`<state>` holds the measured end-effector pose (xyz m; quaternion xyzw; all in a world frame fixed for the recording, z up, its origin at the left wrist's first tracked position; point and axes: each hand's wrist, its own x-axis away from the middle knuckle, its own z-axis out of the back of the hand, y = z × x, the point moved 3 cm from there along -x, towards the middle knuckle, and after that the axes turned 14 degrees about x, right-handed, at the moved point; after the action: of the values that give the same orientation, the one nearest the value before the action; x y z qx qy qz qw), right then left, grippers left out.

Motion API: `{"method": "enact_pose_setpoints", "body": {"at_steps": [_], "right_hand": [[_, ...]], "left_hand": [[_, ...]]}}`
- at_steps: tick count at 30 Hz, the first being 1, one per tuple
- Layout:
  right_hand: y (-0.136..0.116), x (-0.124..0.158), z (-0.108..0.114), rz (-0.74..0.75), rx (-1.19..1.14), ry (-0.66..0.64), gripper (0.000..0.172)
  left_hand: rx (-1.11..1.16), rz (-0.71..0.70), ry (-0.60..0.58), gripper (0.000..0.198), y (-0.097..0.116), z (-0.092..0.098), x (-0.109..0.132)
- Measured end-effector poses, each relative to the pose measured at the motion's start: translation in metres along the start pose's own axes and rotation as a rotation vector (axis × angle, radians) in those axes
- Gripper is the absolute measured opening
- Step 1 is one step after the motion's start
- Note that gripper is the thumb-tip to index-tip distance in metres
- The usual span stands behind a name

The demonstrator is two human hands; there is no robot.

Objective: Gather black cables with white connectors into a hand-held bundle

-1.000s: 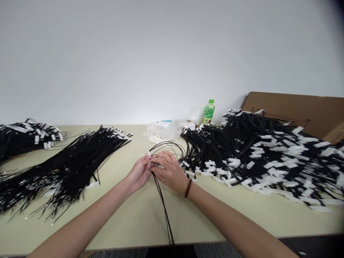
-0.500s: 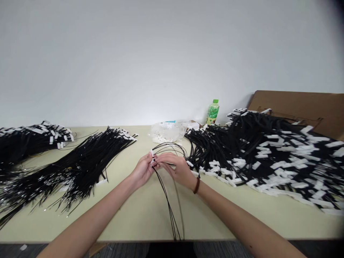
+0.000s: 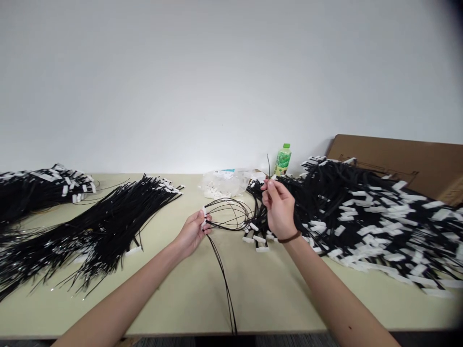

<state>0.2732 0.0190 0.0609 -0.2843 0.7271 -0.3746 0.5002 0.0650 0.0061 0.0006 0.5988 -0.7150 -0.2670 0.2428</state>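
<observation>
In the head view my left hand (image 3: 194, 230) pinches a white connector (image 3: 204, 217) above the middle of the table. Black wires (image 3: 231, 210) loop out of it to the right, and other loose wires (image 3: 222, 270) hang from it past the table's front edge. Apart to the right, my right hand (image 3: 279, 205) is raised with thumb and forefinger pressed together. A thin black wire end (image 3: 268, 166) sticks up from that pinch; where the rest of this wire runs is hidden by the hand.
Black wire bundles with white connectors (image 3: 361, 221) heap up on the right. Long black wires (image 3: 108, 226) and another bundle (image 3: 43, 183) lie left. Against the wall stand a clear plastic bag (image 3: 224, 183) of white pieces, a green bottle (image 3: 282, 160) and brown cardboard (image 3: 390, 159).
My right hand has moved away from the left hand, up and to the right, with a wire end in its fingers. My left hand has stayed nearly still, holding the connector.
</observation>
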Motion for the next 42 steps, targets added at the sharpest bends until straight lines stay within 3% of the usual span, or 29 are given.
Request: {"method": "enact_pose_setpoints", "body": {"at_steps": [3,8,11,17,42], "right_hand": [[-0.012,0.005,0.001,0.294,0.327,0.015,0.021],[-0.012,0.04,-0.029,0.75,0.758,-0.281,0.017],[-0.004,0.053,-0.038,0.897,0.903,-0.377,0.017],[-0.002,0.054,-0.037,0.925,0.922,-0.413,0.018],[-0.001,0.057,-0.04,0.859,0.858,-0.496,0.013]], "left_hand": [[-0.008,-0.021,-0.002,0.026,0.003,0.001,0.0],[-0.047,-0.026,-0.018,0.03,0.004,0.0,0.003],[-0.09,-0.026,-0.046,0.029,0.003,-0.005,0.007],[-0.142,-0.023,-0.054,0.031,0.0,-0.012,0.011],[-0.195,-0.063,-0.064,0.03,-0.001,-0.01,0.01]]}}
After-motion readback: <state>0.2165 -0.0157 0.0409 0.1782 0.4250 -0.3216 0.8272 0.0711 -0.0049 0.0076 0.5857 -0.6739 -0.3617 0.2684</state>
